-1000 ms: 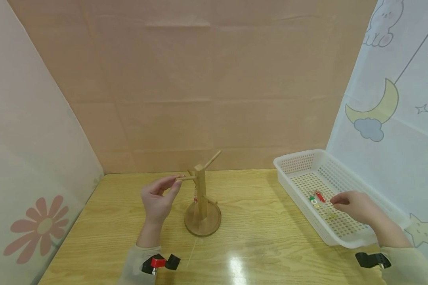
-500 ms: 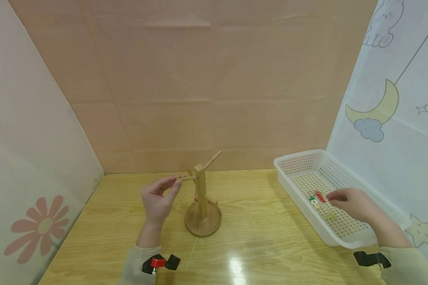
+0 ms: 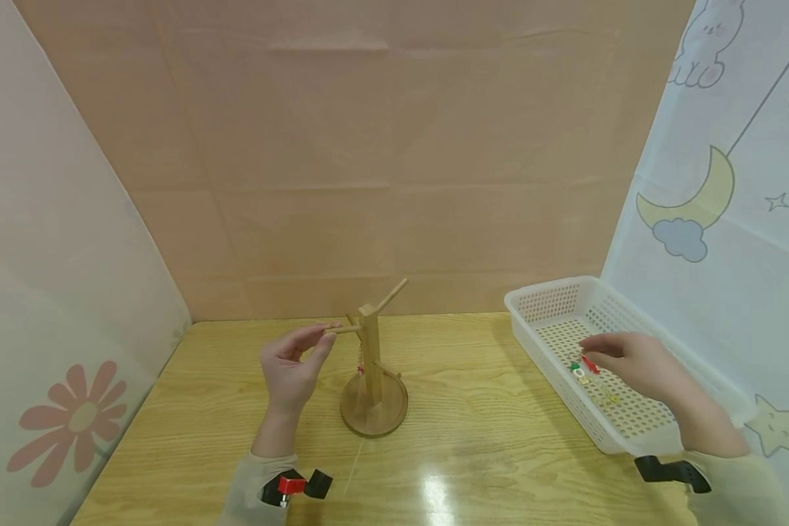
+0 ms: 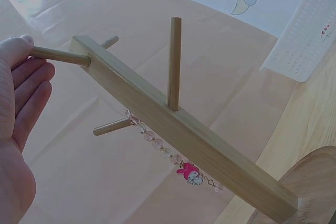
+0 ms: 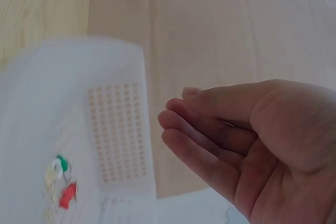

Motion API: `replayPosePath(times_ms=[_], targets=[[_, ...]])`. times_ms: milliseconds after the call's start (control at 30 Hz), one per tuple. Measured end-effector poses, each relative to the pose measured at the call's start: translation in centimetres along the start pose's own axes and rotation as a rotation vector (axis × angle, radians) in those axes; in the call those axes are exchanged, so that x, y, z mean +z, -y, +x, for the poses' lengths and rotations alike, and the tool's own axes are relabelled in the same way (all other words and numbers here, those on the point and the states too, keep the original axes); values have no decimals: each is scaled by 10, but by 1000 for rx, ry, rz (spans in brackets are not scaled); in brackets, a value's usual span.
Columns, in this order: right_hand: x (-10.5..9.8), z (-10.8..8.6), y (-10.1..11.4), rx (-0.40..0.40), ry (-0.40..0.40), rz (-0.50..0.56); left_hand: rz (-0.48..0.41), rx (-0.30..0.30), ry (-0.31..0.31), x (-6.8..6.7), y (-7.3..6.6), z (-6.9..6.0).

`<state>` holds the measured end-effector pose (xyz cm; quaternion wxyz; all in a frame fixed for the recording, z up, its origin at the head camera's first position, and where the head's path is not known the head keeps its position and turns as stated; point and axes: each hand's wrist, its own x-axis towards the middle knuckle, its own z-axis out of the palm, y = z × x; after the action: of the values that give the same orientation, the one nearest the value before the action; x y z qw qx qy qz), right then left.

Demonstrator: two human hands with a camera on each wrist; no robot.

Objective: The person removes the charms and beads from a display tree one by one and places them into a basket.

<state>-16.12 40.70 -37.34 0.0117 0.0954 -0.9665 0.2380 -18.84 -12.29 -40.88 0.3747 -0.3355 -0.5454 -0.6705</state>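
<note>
My left hand [image 3: 294, 369] pinches the end of an upper peg on a wooden peg stand [image 3: 372, 358] with a round base. From another peg hangs a beaded chain [image 4: 157, 142] with a pink-hooded character charm [image 4: 190, 174], clearest in the left wrist view. Over the white basket [image 3: 552, 391] hovers my right hand [image 3: 638, 363], its fingers loosely bent and nothing visible between them. Below its fingertips, a red charm piece [image 3: 590, 364] lies in the basket near a green one [image 3: 575, 366] and some yellowish pieces [image 3: 610, 399].
The stand and basket share a wooden table [image 3: 473, 409], the basket being on the right. A thin pale strand [image 3: 353, 466] lies in front of the stand. A tan sheet [image 3: 394, 183] rises behind, with patterned white sheets at both sides.
My right hand has moved left and slightly farther away over the basket, nearer the red and green pieces. My left hand keeps its pinch on the peg, and the stand stays put.
</note>
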Motion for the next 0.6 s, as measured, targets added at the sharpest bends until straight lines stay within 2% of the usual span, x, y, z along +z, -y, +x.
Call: replayPosePath(times_ms=[267, 600], targets=[[7, 8, 43, -25, -12, 60, 1, 16, 0, 1, 1, 1], [35, 18, 85, -112, -55, 232, 14, 21, -2, 2, 3, 1]])
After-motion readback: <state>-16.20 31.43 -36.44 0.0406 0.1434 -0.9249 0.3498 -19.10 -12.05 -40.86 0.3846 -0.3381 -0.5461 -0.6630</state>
